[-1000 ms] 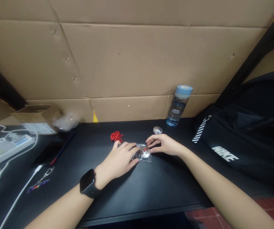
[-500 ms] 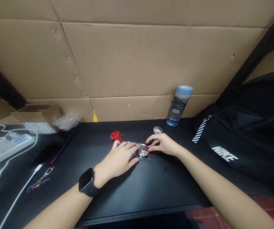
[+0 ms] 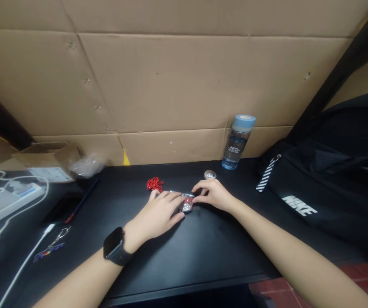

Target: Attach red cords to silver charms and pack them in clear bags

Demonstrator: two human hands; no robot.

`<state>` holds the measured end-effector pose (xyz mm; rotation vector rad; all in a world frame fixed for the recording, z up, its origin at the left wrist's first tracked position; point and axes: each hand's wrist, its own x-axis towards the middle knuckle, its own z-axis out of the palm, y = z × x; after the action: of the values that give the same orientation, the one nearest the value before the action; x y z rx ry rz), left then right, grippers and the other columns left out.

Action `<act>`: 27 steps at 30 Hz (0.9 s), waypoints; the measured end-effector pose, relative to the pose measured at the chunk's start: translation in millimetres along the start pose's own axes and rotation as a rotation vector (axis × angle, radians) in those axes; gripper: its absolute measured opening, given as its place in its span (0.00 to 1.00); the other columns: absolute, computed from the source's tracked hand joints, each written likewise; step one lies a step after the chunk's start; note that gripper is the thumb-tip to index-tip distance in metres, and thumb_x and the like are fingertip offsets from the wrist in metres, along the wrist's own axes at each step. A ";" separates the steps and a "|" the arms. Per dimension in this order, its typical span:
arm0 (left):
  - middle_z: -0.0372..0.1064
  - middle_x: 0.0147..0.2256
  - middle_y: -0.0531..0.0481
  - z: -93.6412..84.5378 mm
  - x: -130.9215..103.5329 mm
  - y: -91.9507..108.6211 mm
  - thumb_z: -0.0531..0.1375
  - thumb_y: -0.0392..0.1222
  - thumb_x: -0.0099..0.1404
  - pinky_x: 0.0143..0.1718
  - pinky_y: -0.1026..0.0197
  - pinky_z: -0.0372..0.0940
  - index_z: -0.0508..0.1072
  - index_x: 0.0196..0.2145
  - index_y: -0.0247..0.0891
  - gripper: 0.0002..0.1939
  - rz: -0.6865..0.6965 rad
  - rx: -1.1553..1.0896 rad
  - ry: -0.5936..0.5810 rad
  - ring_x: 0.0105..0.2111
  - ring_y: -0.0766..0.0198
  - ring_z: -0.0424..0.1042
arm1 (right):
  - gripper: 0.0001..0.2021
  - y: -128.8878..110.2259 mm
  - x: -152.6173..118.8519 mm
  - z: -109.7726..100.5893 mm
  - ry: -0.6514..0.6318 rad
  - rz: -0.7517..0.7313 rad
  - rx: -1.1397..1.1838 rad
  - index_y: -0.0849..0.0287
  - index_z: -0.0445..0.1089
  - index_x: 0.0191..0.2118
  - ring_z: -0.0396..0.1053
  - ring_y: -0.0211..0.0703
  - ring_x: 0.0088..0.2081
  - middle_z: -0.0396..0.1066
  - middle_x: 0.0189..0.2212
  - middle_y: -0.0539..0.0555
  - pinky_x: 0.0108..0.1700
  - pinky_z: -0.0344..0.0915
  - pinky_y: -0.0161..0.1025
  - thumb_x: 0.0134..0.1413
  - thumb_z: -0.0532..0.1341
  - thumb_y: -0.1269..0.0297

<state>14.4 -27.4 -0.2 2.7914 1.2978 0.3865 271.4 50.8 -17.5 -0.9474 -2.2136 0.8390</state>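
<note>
On the black desk, a small clear plastic wrapper (image 3: 173, 192) lies under my left hand (image 3: 163, 210). That hand is palm down, its fingers spread over the wrapper. Beside its fingertips is a small shiny silver disc (image 3: 186, 207) with a red part (image 3: 188, 199) showing at it. My right hand (image 3: 212, 194) pinches at the edge of this disc with thumb and forefinger; exactly what sits between the tips is hard to see. Just behind my right hand lies a second silver disc, domed (image 3: 210, 174). A looped bundle of red cord (image 3: 154, 183) rests beyond my left hand.
A water bottle (image 3: 236, 147) stands at the back by the cardboard wall (image 3: 171, 85). To the right sits a black bag (image 3: 299, 184). On the left are a power strip (image 3: 7, 199), white cable (image 3: 26, 265), keychain (image 3: 51, 250), pen (image 3: 80, 204) and small cardboard box (image 3: 47, 160).
The silver disc between my hands has tilted, and more of the red part shows. My right hand has shifted slightly left with it. My left hand stays almost in place.
</note>
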 end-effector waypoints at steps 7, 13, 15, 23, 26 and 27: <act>0.70 0.60 0.42 -0.1 -0.1 -0.9 0.56 0.51 0.75 0.57 0.45 0.54 0.68 0.63 0.48 0.21 0.013 0.003 0.016 0.57 0.48 0.69 | 0.22 -2.6 1.9 0.7 0.009 -0.092 -0.092 0.58 0.78 0.39 0.78 0.42 0.28 0.79 0.36 0.55 0.37 0.71 0.37 0.50 0.72 0.43; 0.69 0.60 0.42 0.6 0.2 -1.3 0.57 0.50 0.75 0.56 0.45 0.55 0.68 0.62 0.48 0.21 0.010 0.012 0.014 0.57 0.48 0.69 | 0.20 -3.8 0.8 3.1 0.018 -0.148 -0.110 0.58 0.77 0.38 0.79 0.42 0.28 0.80 0.33 0.52 0.47 0.67 0.41 0.48 0.74 0.46; 0.69 0.60 0.43 0.4 0.6 -0.7 0.56 0.49 0.75 0.56 0.45 0.54 0.68 0.62 0.47 0.20 0.008 0.014 0.014 0.56 0.48 0.69 | 0.18 -5.0 0.6 7.9 0.063 -0.173 -0.200 0.58 0.76 0.38 0.78 0.40 0.27 0.80 0.33 0.51 0.51 0.62 0.44 0.50 0.74 0.49; 0.70 0.60 0.44 -2.3 1.5 2.2 0.55 0.47 0.76 0.55 0.46 0.55 0.69 0.62 0.48 0.19 0.024 0.031 0.023 0.55 0.49 0.70 | 0.11 -15.2 -1.9 25.7 0.183 -0.297 -0.504 0.57 0.74 0.40 0.76 0.44 0.37 0.81 0.37 0.54 0.55 0.56 0.46 0.59 0.69 0.56; 0.71 0.59 0.44 -2.5 2.2 1.7 0.56 0.46 0.76 0.54 0.47 0.56 0.70 0.61 0.48 0.18 0.031 0.019 0.029 0.53 0.51 0.72 | 0.09 -17.3 -2.5 32.5 0.221 -0.312 -0.605 0.56 0.74 0.41 0.76 0.47 0.40 0.81 0.39 0.55 0.59 0.55 0.49 0.59 0.68 0.57; 0.71 0.59 0.45 -2.6 2.4 1.5 0.56 0.46 0.75 0.54 0.47 0.56 0.70 0.61 0.47 0.18 0.031 0.013 0.033 0.53 0.51 0.72 | 0.09 -17.7 -2.6 34.8 0.234 -0.303 -0.633 0.55 0.74 0.41 0.76 0.47 0.40 0.81 0.39 0.55 0.59 0.54 0.49 0.58 0.68 0.58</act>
<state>16.3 -26.7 3.0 2.8314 1.2691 0.4291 241.1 28.1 -27.2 -0.8869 -2.3606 -0.1246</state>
